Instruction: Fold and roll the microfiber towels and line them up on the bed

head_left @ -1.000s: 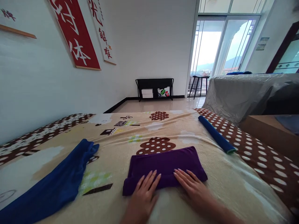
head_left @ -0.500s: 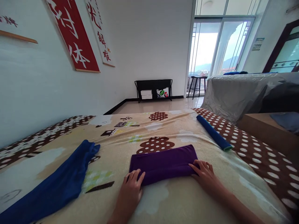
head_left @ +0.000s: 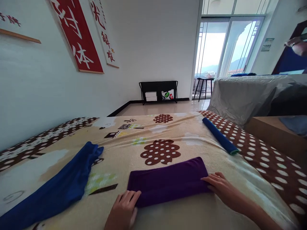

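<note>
A folded purple towel (head_left: 168, 183) lies flat on the patterned blanket (head_left: 165, 126), wider than it is deep. My left hand (head_left: 126, 206) has its fingers curled over the towel's near left corner. At the right end, my right hand (head_left: 222, 188) pinches the edge, with the thumb hidden beneath. Left of the towel spreads a loose, crumpled blue cloth (head_left: 59, 185). A tightly rolled blue towel (head_left: 219, 135) with a green edge rests at the far right of the blanket.
A cardboard box (head_left: 271, 127) with a grey-blue cloth stands at the right, before a plastic-covered piece of furniture (head_left: 235, 94). Another person's hand (head_left: 297, 46) shows at the upper right. Against the back wall stands a black rack (head_left: 158, 86), with a stool (head_left: 203, 83) near the glass door.
Both hands have drawn the purple towel nearer to me, baring the whole brown flower print behind it. Another person has come into view at the upper right.
</note>
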Demonstrator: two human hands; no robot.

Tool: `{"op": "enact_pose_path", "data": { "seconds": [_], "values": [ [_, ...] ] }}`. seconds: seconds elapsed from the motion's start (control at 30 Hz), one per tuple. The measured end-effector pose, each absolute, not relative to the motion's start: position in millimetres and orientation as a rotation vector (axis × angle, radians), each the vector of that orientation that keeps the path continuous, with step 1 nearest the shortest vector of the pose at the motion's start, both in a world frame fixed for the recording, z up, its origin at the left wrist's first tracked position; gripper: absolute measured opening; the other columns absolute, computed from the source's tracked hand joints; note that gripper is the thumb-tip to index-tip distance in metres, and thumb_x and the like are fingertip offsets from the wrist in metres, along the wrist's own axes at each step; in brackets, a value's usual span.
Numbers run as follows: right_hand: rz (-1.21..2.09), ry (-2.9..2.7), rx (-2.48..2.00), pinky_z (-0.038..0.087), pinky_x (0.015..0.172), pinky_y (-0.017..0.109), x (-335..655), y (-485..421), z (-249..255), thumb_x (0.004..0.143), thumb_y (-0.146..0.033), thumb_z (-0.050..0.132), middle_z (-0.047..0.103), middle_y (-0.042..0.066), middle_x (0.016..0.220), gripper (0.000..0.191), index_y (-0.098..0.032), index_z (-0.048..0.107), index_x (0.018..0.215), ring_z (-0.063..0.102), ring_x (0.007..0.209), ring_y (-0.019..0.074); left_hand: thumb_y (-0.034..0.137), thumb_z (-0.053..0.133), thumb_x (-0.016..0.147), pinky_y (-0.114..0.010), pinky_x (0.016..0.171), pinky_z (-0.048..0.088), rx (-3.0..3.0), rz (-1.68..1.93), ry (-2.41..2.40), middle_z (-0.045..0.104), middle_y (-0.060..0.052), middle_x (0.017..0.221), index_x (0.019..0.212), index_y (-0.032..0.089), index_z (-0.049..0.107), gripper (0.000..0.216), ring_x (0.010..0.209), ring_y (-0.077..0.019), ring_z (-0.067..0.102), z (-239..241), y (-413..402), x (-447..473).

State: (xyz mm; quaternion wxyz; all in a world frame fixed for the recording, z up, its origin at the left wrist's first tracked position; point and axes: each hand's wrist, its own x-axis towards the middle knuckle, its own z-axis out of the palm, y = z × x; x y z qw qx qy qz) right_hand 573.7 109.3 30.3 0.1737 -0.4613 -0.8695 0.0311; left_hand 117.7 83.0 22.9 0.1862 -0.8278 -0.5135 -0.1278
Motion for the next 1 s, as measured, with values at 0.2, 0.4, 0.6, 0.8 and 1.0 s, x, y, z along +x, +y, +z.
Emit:
{"op": "enact_pose_path", "data": {
  "seconds": [0.2, 0.4, 0.6, 0.8, 1.0],
  "values": [
    [-0.362, -2.314, -1.375, 0.038, 0.105, 0.046, 509, 105, 23, 0.08, 0.005, 0.032, 0.053, 0.011, 0.141, 0.068, -0.017, 0.048, 0.141, 0.05, 0.127, 0.0235, -0.007, 0.037, 0.074, -0.044, 0.098, 0.046, -2.188, -0.311, -1.503, 0.069, -0.01, 0.118, 0.125, 0.017, 0.063, 0.063, 0.111, -0.025, 0.062, 35, 81, 183],
    [-0.183, -2.537, -1.057, 0.038, 0.111, 0.039, 434, 99, 25, 0.091, -0.019, 0.048, 0.037, 0.008, 0.154, 0.067, -0.017, 0.026, 0.154, 0.037, 0.14, 0.0216, 0.003, 0.039, 0.084, -0.037, 0.104, 0.045, -2.451, -0.427, -1.246, 0.059, -0.009, 0.138, 0.137, 0.014, 0.052, 0.055, 0.126, -0.0195, 0.056, 36, 94, 232],
    [-0.106, -2.585, -1.178, 0.033, 0.116, 0.043, 525, 99, 18, 0.096, -0.029, 0.05, 0.035, 0.004, 0.155, 0.07, -0.026, 0.015, 0.156, 0.033, 0.143, 0.0197, 0.039, 0.05, 0.094, -0.036, 0.105, 0.042, -2.378, -0.341, -1.307, 0.051, -0.004, 0.147, 0.152, 0.023, 0.029, 0.064, 0.131, -0.019, 0.051, 31, 73, 131],
    [-0.276, -2.506, -1.263, 0.035, 0.113, 0.044, 548, 104, 8, 0.098, -0.036, 0.048, 0.043, 0.005, 0.151, 0.064, -0.025, 0.023, 0.155, 0.041, 0.138, 0.0213, 0.032, 0.048, 0.093, -0.045, 0.11, 0.032, -2.236, -0.396, -1.237, 0.055, -0.01, 0.143, 0.15, 0.018, 0.034, 0.06, 0.129, -0.025, 0.052, 30, 71, 138],
    [-0.323, -2.439, -1.364, 0.039, 0.106, 0.045, 551, 102, 2, 0.093, -0.036, 0.054, 0.045, 0.007, 0.148, 0.063, -0.029, 0.032, 0.152, 0.046, 0.132, 0.0256, 0.001, 0.038, 0.082, -0.033, 0.108, 0.034, -2.305, -0.393, -0.98, 0.054, -0.005, 0.144, 0.146, 0.017, 0.041, 0.066, 0.135, -0.0171, 0.046, 31, 74, 157]
  ]
}}
